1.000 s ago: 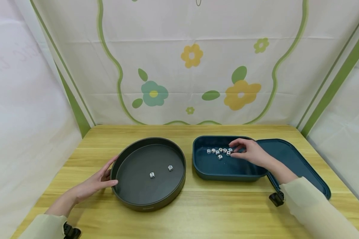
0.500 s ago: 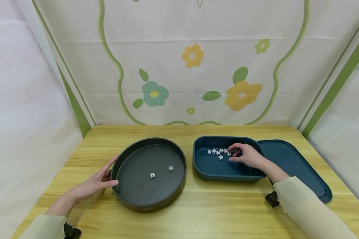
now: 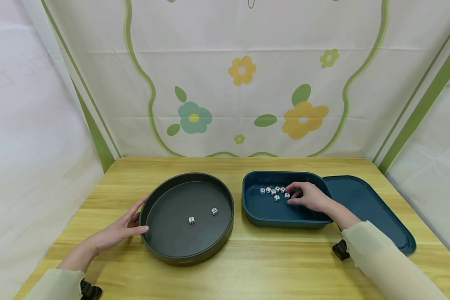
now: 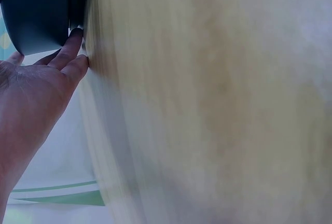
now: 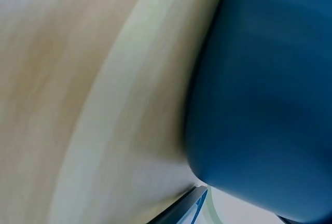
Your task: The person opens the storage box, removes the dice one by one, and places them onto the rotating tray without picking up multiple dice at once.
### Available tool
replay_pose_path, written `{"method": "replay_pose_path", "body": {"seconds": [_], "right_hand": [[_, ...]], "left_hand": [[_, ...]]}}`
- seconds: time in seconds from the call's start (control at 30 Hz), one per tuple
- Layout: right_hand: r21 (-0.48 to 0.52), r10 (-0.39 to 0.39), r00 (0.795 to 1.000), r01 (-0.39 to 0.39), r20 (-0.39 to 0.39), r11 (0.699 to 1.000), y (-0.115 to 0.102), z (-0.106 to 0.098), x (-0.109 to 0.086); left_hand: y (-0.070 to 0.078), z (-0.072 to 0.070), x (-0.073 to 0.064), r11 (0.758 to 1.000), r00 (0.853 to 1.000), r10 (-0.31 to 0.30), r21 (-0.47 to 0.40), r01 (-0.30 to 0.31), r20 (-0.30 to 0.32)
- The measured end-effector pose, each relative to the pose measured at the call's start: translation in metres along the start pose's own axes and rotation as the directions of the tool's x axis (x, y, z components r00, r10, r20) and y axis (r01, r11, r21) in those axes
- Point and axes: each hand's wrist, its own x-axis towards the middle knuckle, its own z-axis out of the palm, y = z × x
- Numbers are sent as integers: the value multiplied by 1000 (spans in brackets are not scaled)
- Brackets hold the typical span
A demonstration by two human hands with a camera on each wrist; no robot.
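In the head view my left hand (image 3: 114, 233) rests against the left side of a round dark pan (image 3: 185, 260), its thumb and fingers spread along the wall. In the left wrist view its fingertips touch the pan's outside near the tabletop. Two white dice lie in the pan, one die (image 3: 191, 220) near the middle and another die (image 3: 214, 211) farther right. My right hand (image 3: 310, 196) reaches into a blue rectangular container (image 3: 285, 223). Its thumb and fingertips are bent around a die (image 3: 287, 195); whether they grip it I cannot tell. Several more dice (image 3: 273, 192) lie left of it.
A blue lid (image 3: 363, 204) lies on the wooden table (image 3: 247, 271) right of the container, partly behind the right forearm. A patterned fabric curtain (image 3: 217, 83) stands behind the table's far edge, with white fabric at both sides.
My right hand has moved slightly toward the near side of the container, fingertips lower around the dice. One die at the fingertips has gone out of sight. My left hand stays at the pan.
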Motion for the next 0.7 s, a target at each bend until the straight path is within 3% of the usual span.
{"method": "replay_pose_path", "body": {"seconds": [0.47,0.7], "right_hand": [[-66,-42,998,44,43,997,-2,2,5],[-63,-28,1000,29,11,998,0,1,5]], "left_hand": [[-2,-1,0,1000,1000,13,14,-13,-17],[-2,1,2,1000,1000,10,10,-9,-16]]}}
